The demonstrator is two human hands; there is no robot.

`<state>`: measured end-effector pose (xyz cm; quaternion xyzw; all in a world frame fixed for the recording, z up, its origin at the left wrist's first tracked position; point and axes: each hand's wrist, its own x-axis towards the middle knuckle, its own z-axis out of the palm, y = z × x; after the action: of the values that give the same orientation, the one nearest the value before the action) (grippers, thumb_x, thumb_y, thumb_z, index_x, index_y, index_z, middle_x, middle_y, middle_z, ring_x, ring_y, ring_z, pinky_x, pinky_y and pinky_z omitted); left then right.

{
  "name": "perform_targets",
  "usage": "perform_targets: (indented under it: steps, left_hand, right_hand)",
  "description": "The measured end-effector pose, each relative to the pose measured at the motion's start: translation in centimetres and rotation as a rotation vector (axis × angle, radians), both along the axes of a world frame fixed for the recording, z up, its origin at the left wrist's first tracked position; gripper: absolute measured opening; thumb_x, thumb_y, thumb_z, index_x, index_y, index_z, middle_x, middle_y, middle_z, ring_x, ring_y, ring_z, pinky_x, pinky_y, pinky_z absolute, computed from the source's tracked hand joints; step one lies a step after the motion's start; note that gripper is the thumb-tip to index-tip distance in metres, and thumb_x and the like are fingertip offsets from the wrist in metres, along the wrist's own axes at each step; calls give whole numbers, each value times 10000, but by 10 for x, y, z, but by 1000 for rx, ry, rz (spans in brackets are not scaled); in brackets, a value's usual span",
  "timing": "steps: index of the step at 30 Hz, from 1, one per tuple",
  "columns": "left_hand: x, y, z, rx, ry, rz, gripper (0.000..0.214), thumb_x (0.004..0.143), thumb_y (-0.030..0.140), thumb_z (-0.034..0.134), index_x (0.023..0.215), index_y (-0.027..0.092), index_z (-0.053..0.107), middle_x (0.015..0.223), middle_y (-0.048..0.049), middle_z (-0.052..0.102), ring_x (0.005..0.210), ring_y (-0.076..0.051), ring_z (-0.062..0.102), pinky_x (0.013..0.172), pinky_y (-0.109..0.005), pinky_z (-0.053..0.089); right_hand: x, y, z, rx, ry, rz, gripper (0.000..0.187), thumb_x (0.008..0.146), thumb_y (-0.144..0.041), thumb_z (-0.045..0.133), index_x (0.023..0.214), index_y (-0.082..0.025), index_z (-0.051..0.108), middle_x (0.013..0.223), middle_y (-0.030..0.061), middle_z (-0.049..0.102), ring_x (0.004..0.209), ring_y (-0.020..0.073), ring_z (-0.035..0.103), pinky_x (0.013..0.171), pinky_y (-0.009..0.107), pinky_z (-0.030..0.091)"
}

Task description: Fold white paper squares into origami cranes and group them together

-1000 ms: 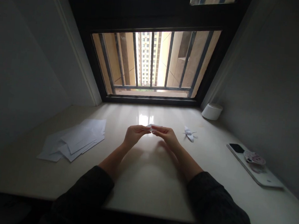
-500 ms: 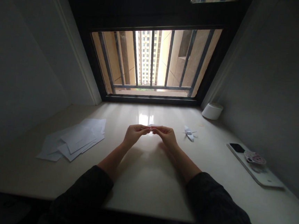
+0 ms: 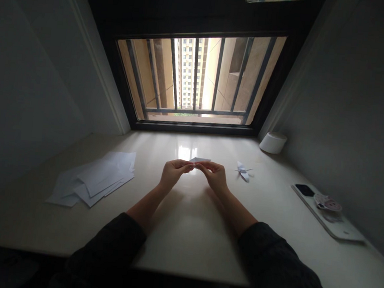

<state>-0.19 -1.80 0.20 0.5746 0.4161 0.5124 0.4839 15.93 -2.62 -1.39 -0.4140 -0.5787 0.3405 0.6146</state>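
Between my two hands is a small folded piece of white paper [image 3: 200,160], its upper part showing above my fingers and the rest covered by them. My left hand [image 3: 173,173] pinches its near edge from the left, thumb and fingers pressed together. From the right, my right hand [image 3: 214,176] pinches the same edge, and the fingertips of both hands almost meet. A folded white paper crane [image 3: 243,171] lies on the pale surface to the right of my right hand.
Loose white paper sheets [image 3: 103,174] lie in an untidy pile on the left of the pale sill [image 3: 182,250]. On the right rests a white phone [image 3: 336,224] with a cartoon grip [image 3: 328,202]. A white round object [image 3: 273,142] stands by the barred window's right corner.
More of the folded paper now shows above my fingers, on the right side. Both hands stay in nearly the same place, still pinching it.
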Motion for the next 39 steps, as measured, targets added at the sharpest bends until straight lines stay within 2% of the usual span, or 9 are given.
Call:
perform_targets:
  steps: [5, 12, 19, 23, 29, 39]
  left_hand:
    - [-1, 1, 0, 36, -30, 54, 289, 598, 352, 791, 805, 157, 739, 757, -74, 730, 719, -192, 680, 746, -347, 549]
    - [-2, 3, -1, 24, -60, 65, 284, 593, 355, 791, 790, 157, 742, 756, -75, 729, 724, -195, 680, 754, -363, 553]
    - [2, -1, -1, 39, -93, 94, 294, 588, 353, 795, 800, 158, 735, 792, -77, 731, 762, -202, 682, 756, -359, 554]
    - [2, -1, -1, 63, -90, 114, 270, 587, 351, 794, 766, 158, 735, 773, -69, 730, 734, -196, 678, 745, -357, 554]
    - [2, -2, -3, 88, -75, 129, 264, 602, 342, 787, 795, 171, 737, 788, -59, 730, 747, -187, 673, 741, -339, 551]
    - [4, -6, -2, 136, -56, 136, 254, 635, 352, 763, 824, 183, 743, 804, -54, 731, 768, -190, 667, 765, -348, 543]
  right_hand:
    - [0, 1, 0, -6, 50, -17, 197, 692, -406, 718, 798, -244, 754, 808, 33, 740, 779, 232, 674, 750, 365, 516]
    - [1, 2, 1, -10, 40, -15, 202, 682, -410, 724, 795, -247, 755, 818, 31, 740, 801, 241, 675, 775, 383, 519]
    - [-3, 1, 0, -37, 174, 5, 223, 642, -375, 763, 813, -232, 755, 752, 37, 734, 692, 216, 674, 710, 374, 538]
    - [-4, -3, 5, -71, 253, 1, 268, 597, -378, 788, 814, -224, 750, 829, 48, 740, 744, 227, 684, 748, 397, 550]
    - [-5, -4, 6, -141, 290, -24, 252, 570, -379, 800, 757, -216, 751, 748, 47, 738, 751, 241, 689, 772, 415, 547]
    - [-7, -2, 4, -154, 395, -14, 243, 574, -337, 806, 770, -207, 747, 774, 46, 741, 763, 230, 691, 818, 416, 537]
